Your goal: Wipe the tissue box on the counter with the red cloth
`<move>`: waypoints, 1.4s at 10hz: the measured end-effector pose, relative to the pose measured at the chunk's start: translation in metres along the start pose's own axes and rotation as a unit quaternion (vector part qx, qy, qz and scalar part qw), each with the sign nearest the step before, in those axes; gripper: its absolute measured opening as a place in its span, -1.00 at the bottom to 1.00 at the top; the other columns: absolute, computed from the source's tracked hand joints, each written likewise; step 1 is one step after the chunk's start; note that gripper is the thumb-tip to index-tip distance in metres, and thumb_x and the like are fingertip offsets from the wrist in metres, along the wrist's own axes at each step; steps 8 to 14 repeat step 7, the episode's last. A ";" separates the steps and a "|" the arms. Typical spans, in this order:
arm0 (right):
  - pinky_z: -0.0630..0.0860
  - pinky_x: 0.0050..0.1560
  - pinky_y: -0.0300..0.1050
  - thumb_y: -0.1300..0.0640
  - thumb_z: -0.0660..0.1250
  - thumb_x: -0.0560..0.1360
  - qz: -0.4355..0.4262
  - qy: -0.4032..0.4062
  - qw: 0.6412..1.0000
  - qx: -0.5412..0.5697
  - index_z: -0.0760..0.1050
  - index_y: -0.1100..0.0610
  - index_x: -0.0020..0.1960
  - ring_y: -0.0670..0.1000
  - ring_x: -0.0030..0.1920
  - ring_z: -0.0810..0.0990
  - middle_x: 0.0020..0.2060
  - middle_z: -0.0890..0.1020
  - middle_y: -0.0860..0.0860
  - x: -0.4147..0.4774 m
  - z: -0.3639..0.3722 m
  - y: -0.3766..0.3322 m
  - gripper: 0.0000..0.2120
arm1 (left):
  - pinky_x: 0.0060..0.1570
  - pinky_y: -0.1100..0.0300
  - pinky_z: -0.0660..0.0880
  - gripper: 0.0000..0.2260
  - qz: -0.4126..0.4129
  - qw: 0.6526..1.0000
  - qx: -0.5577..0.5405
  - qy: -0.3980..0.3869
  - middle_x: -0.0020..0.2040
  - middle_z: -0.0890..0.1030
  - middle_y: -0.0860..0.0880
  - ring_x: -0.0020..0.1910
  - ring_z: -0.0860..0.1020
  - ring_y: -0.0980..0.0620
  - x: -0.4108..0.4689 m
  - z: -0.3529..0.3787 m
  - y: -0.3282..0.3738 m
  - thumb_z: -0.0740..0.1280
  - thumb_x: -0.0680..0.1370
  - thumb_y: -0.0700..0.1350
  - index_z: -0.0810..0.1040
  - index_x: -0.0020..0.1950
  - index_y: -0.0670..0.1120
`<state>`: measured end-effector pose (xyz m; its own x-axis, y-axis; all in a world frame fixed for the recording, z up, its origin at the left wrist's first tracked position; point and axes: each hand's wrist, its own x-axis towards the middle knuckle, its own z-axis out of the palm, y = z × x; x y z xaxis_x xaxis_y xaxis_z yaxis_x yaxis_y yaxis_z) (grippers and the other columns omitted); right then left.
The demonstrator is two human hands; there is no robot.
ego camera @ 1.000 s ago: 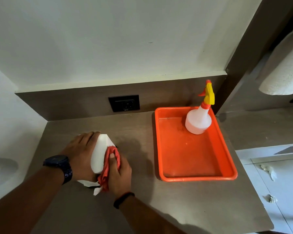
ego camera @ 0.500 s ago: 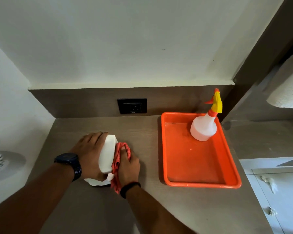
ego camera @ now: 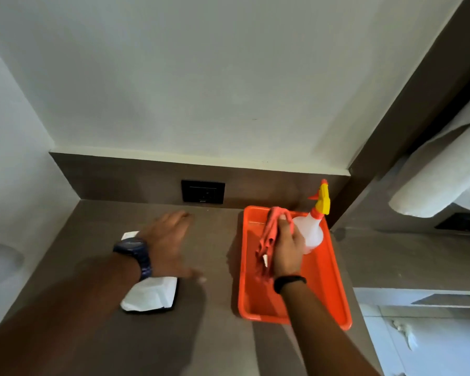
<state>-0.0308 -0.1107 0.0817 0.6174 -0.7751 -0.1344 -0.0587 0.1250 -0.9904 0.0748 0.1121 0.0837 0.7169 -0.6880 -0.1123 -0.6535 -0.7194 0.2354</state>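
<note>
Head cam: right hand [ego camera: 287, 246] is clenched round the cloth [ego camera: 271, 234] over the tray [ego camera: 334, 289], just left of the spray bottle [ego camera: 311, 232]. Well left of the tray, the box [ego camera: 149, 294] lies on the counter [ego camera: 215, 348], partly under the left hand [ego camera: 171, 240], which looks spread, fingers blurry.

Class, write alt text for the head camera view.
The right hand holds a red cloth over an orange tray beside a spray bottle. The left hand hovers open above a white tissue box on the counter.
</note>
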 end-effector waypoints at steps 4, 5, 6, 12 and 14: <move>0.31 0.36 0.15 -0.15 0.12 0.54 -0.108 -0.205 0.728 -0.645 0.43 -0.03 0.32 0.16 0.43 0.32 0.39 0.45 0.06 0.024 -0.040 0.100 -0.59 | 0.49 -0.03 -0.08 0.34 0.100 0.988 0.004 -0.120 0.57 -0.12 -0.10 0.52 -0.13 -0.07 0.049 0.108 0.098 0.29 -0.01 0.61 -0.23 0.50 -0.06; 0.10 0.51 0.20 -0.21 0.07 0.57 -0.086 -0.225 0.725 -0.645 0.26 -0.05 0.47 0.13 0.56 0.13 0.54 0.28 0.05 0.021 -0.043 0.114 -0.49 | 0.48 -0.09 -0.03 0.30 0.109 0.984 0.024 -0.136 0.56 -0.14 -0.10 0.52 -0.14 -0.10 0.044 0.115 0.098 0.31 0.03 0.58 -0.25 0.49 -0.04; 0.09 0.52 0.21 -0.23 0.11 0.55 -0.092 -0.221 0.753 -0.613 0.25 -0.06 0.48 0.13 0.58 0.12 0.55 0.27 0.06 0.019 -0.046 0.107 -0.45 | 0.48 -0.09 -0.05 0.28 0.112 0.984 0.027 -0.133 0.56 -0.14 -0.09 0.52 -0.15 -0.10 0.039 0.111 0.099 0.34 0.06 0.55 -0.23 0.50 -0.03; 0.29 0.46 0.18 -0.12 0.29 0.53 -0.139 -0.144 0.833 -0.515 0.40 0.05 0.41 0.18 0.48 0.33 0.44 0.45 0.13 0.017 -0.048 0.083 -0.49 | 0.48 -0.05 -0.08 0.27 0.101 0.988 0.006 -0.115 0.57 -0.10 -0.08 0.51 -0.12 -0.10 0.033 0.099 0.099 0.33 0.04 0.56 -0.19 0.50 0.00; 0.29 0.46 0.18 -0.12 0.29 0.53 -0.139 -0.144 0.833 -0.515 0.40 0.05 0.41 0.18 0.48 0.33 0.44 0.45 0.13 0.017 -0.048 0.083 -0.49 | 0.48 -0.05 -0.08 0.27 0.101 0.988 0.006 -0.115 0.57 -0.10 -0.08 0.51 -0.12 -0.10 0.033 0.099 0.099 0.33 0.04 0.56 -0.19 0.50 0.00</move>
